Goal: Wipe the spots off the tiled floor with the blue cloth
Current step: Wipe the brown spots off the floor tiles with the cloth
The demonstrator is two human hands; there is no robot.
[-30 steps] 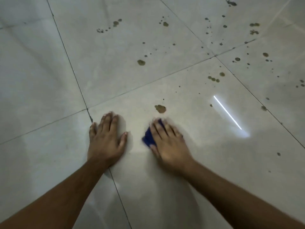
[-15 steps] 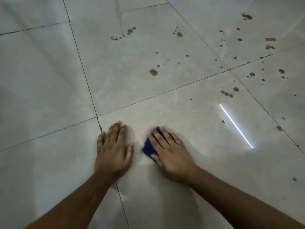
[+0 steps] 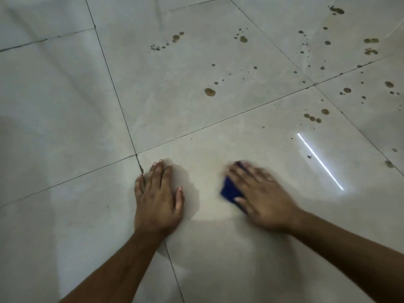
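My right hand [image 3: 262, 197] presses the blue cloth [image 3: 229, 191] flat on the pale tiled floor [image 3: 65, 106]; most of the cloth is hidden under the palm and the hand is motion-blurred. My left hand [image 3: 157, 197] lies flat on the tile beside a grout crossing, fingers together, holding nothing. Several brown spots lie farther out: a large one [image 3: 209, 92] on the tile beyond, a cluster [image 3: 312, 118] to the right, and more toward the far right [image 3: 370, 45].
Dark grout lines [image 3: 122, 114] cross the floor diagonally. A bright strip of reflected light [image 3: 320, 161] lies right of my right hand, with a small spot [image 3: 389, 164] past it. The left tiles show no spots.
The brown spot just ahead of my right hand a second ago is gone. My right hand has slid to the right with the cloth; the left hand stays planted.
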